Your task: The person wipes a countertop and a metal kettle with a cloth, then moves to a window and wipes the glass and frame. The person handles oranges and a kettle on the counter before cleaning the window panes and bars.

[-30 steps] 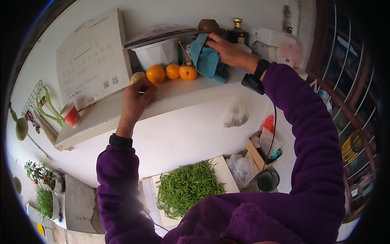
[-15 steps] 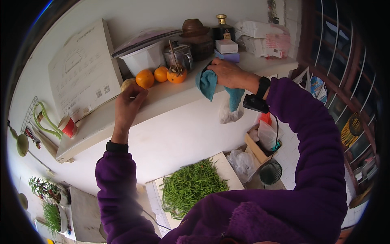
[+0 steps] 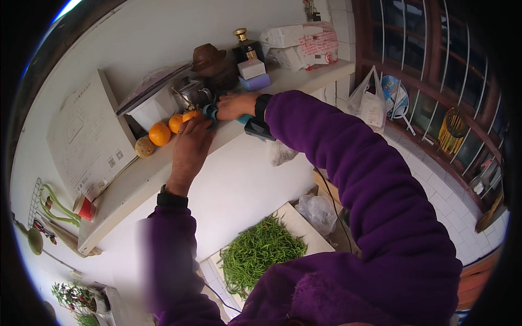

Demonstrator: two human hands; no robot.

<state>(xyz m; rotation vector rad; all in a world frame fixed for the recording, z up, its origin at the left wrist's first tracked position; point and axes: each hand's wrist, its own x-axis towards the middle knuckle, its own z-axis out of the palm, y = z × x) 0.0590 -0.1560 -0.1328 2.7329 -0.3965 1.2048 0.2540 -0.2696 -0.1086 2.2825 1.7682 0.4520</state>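
Orange fruits (image 3: 159, 133): lined along shelf (image 3: 130, 185); best steadied against rolling.
Left hand (image 3: 190, 145): fingers bent at rightmost fruit (image 3: 190, 115); cannot tell whether gripping.
Teal cloth (image 3: 210, 112): on shelf, beside fruit.
Right hand (image 3: 235, 106): closed on cloth; even pressure advisable, clear of metal pot (image 3: 194, 92).
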